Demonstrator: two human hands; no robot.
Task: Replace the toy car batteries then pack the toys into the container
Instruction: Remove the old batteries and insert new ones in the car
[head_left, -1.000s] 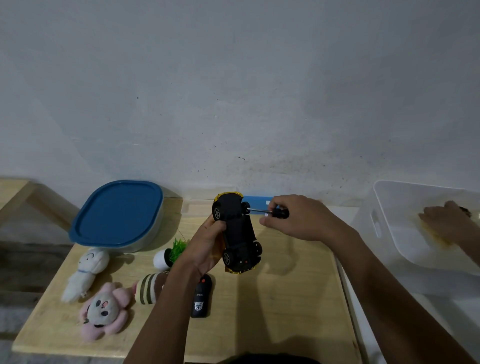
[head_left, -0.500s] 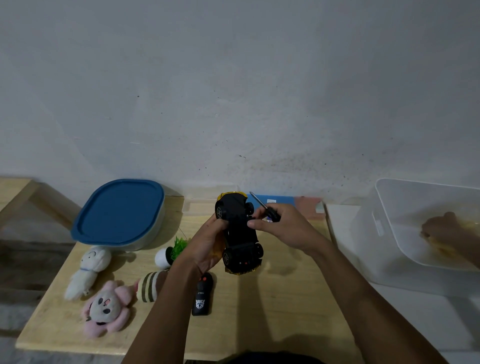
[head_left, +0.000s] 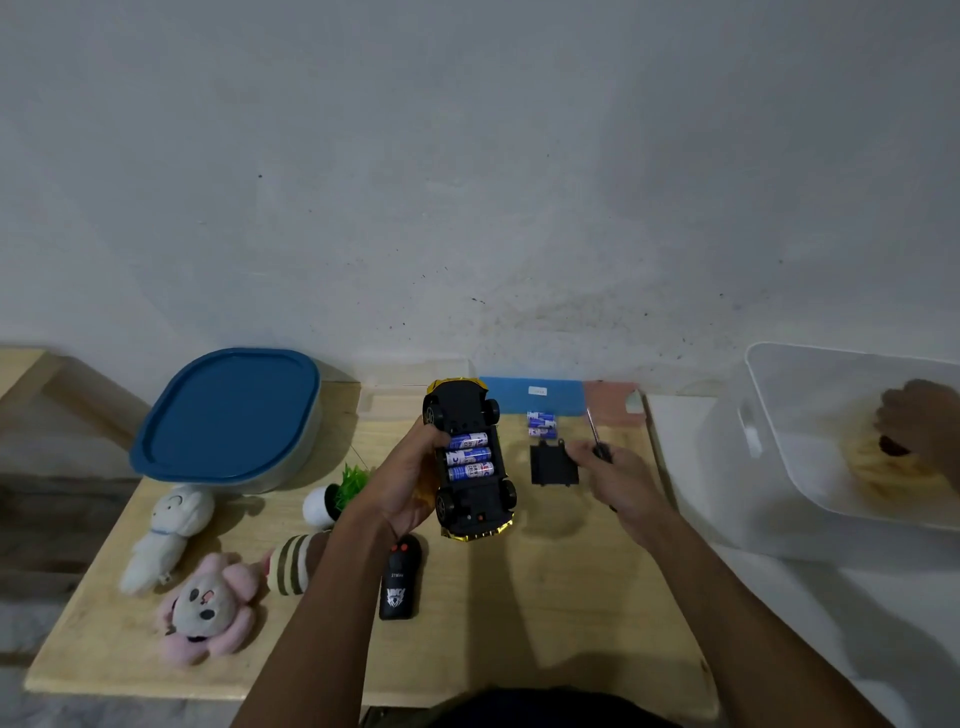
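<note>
A: What sits on the pale wooden table (head_left: 545, 597)?
B: A rounded container (head_left: 304, 447) with a smooth blue lid (head_left: 228, 415), far left.
A: And the toy car (head_left: 470, 499)?
B: Belly-up, glossy black plastic, gripped in the left hand (head_left: 410, 483); three cylindrical batteries (head_left: 469, 457) fill its open bay.
A: The right hand (head_left: 618, 478)?
B: Curled round a thin screwdriver (head_left: 596, 434), beside a flat square cover (head_left: 551, 465) and loose spare cells (head_left: 542, 423).
</note>
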